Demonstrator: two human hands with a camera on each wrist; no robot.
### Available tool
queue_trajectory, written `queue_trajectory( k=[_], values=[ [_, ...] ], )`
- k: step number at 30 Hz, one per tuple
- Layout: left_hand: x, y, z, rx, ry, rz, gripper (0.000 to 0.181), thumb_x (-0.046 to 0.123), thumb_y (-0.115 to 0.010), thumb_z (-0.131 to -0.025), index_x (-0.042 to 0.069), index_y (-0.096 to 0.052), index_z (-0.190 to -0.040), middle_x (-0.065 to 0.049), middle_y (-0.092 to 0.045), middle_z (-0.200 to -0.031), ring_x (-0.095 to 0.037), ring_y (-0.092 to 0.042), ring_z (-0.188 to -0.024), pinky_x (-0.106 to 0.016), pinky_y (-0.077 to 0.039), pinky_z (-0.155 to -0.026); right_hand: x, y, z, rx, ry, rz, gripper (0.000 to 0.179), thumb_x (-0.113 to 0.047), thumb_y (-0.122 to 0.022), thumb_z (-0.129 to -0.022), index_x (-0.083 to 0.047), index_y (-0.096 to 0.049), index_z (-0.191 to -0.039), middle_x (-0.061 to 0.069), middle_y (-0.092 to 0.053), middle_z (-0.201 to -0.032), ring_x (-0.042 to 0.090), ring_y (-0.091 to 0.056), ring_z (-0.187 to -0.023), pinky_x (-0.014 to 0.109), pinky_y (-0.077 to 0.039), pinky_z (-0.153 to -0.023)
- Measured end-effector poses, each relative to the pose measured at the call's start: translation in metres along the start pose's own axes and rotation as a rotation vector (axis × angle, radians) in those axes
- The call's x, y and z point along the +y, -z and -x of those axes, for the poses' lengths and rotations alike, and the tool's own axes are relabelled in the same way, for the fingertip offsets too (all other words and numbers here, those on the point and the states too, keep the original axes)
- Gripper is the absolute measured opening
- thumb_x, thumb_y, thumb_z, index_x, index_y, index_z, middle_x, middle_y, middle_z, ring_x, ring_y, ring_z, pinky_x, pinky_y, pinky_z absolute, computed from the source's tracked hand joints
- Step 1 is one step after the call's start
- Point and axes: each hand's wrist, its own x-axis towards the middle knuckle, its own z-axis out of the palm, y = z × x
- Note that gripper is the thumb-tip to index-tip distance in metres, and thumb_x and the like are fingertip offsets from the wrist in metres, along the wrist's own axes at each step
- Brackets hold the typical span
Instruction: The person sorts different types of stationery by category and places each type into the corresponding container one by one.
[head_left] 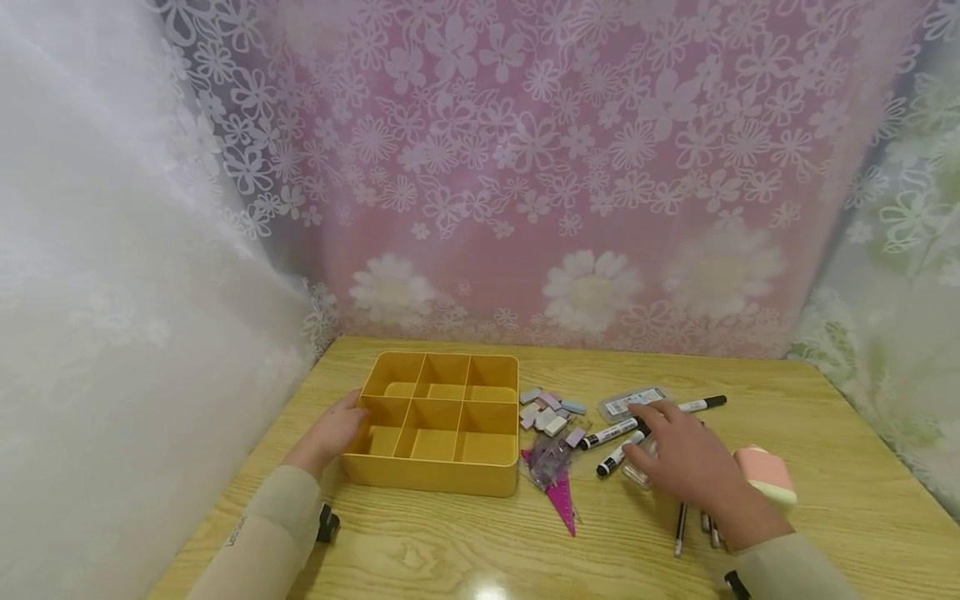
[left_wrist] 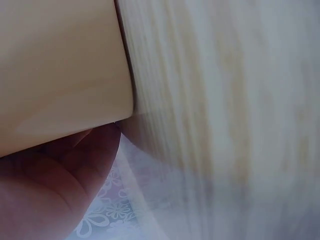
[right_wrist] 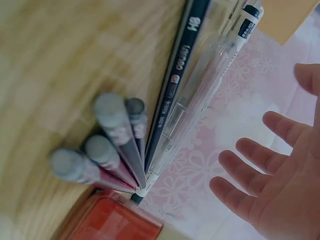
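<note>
A yellow organizer box (head_left: 435,479) with two rows of compartments stands on the table, its compartments bare. My left hand (head_left: 330,433) grips its left wall, thumb at the rim; the left wrist view shows the fingers (left_wrist: 97,155) against the box's lower edge. Over the whiteboard markers (head_left: 615,433) hovers my right hand (head_left: 690,458), its fingers (right_wrist: 250,170) spread and nothing in them. A clear flat case (head_left: 633,403) lies just beyond the markers. Below the right hand are several pencils, one a dark HB pencil (right_wrist: 177,70), partly hidden by the forearm in the head view.
Several small pastel erasers (head_left: 555,427) lie scattered along the box's right side. A magenta triangular ruler (head_left: 561,504) sits nearer me, partly under a clear plastic piece (head_left: 550,460). A pink and cream block-shaped object (head_left: 765,471) stands right of the right hand. Patterned curtains surround the table.
</note>
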Motion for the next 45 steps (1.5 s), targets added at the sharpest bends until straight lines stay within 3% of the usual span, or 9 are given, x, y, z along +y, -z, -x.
queue_trajectory(
  k=[5, 12, 21, 28, 35, 41, 45],
  values=[
    [0.001, 0.001, -0.001, 0.000, 0.008, -0.003, 0.055, 0.017, -0.030, -0.107, 0.001, -0.025, -0.159, -0.024, -0.029, -0.160, -0.044, -0.023, -0.147, -0.060, -0.015, -0.118, 0.003, 0.004, -0.007, -0.026, -0.014, -0.030, 0.060, -0.036, -0.064, -0.098, -0.004, -0.050, -0.146, 0.029, -0.048, -0.138, 0.048, -0.058, -0.110, 0.062, -0.051, -0.081],
    [-0.001, 0.000, -0.002, -0.005, 0.015, 0.035, 0.052, 0.019, -0.030, -0.108, 0.002, -0.031, -0.157, -0.023, -0.036, -0.158, -0.043, -0.030, -0.145, -0.060, -0.019, -0.118, 0.007, 0.006, -0.016, -0.081, -0.044, -0.053, 0.059, -0.032, -0.063, -0.098, -0.004, -0.048, -0.147, 0.032, -0.045, -0.140, 0.050, -0.057, -0.112, 0.060, -0.051, -0.078],
    [-0.004, -0.002, -0.003, 0.013, 0.006, 0.036, 0.050, 0.015, -0.031, -0.107, -0.001, -0.034, -0.154, -0.026, -0.039, -0.154, -0.044, -0.035, -0.141, -0.060, -0.021, -0.117, 0.015, 0.007, -0.029, -0.169, -0.106, -0.049, 0.048, -0.028, -0.061, -0.099, -0.002, -0.057, -0.138, 0.034, -0.046, -0.139, 0.053, -0.054, -0.114, 0.060, -0.050, -0.077],
    [-0.001, -0.002, 0.000, 0.015, 0.003, 0.009, 0.050, 0.014, -0.031, -0.107, -0.003, -0.034, -0.154, -0.027, -0.039, -0.153, -0.045, -0.035, -0.140, -0.060, -0.022, -0.117, 0.032, 0.000, -0.043, -0.251, -0.137, -0.045, 0.030, -0.019, -0.059, -0.099, -0.004, -0.064, -0.124, 0.028, -0.056, -0.123, 0.035, -0.060, -0.090, 0.046, -0.046, -0.063],
    [0.001, -0.001, 0.001, 0.007, 0.004, 0.002, 0.050, 0.014, -0.029, -0.107, -0.002, -0.033, -0.154, -0.027, -0.037, -0.155, -0.045, -0.032, -0.143, -0.060, -0.021, -0.117, 0.043, -0.006, -0.056, -0.273, -0.107, -0.005, 0.025, -0.008, -0.057, -0.097, -0.006, -0.068, -0.119, 0.026, -0.060, -0.122, 0.038, -0.063, -0.096, 0.044, -0.048, -0.066],
    [0.002, -0.002, 0.000, -0.002, 0.006, -0.009, 0.051, 0.015, -0.028, -0.107, -0.001, -0.031, -0.155, -0.027, -0.036, -0.156, -0.045, -0.030, -0.144, -0.061, -0.020, -0.117, 0.046, -0.001, -0.062, -0.313, -0.122, 0.002, 0.022, -0.005, -0.059, -0.097, -0.007, -0.069, -0.116, 0.021, -0.062, -0.114, 0.027, -0.062, -0.084, 0.041, -0.049, -0.061],
    [0.003, -0.002, 0.001, 0.007, 0.013, -0.016, 0.051, 0.014, -0.028, -0.106, -0.001, -0.032, -0.155, -0.027, -0.037, -0.155, -0.045, -0.032, -0.143, -0.062, -0.020, -0.116, 0.048, -0.005, -0.064, -0.296, -0.112, 0.011, 0.023, -0.003, -0.057, -0.096, -0.009, -0.070, -0.115, 0.018, -0.063, -0.110, 0.024, -0.061, -0.081, 0.040, -0.049, -0.060]
  ],
)
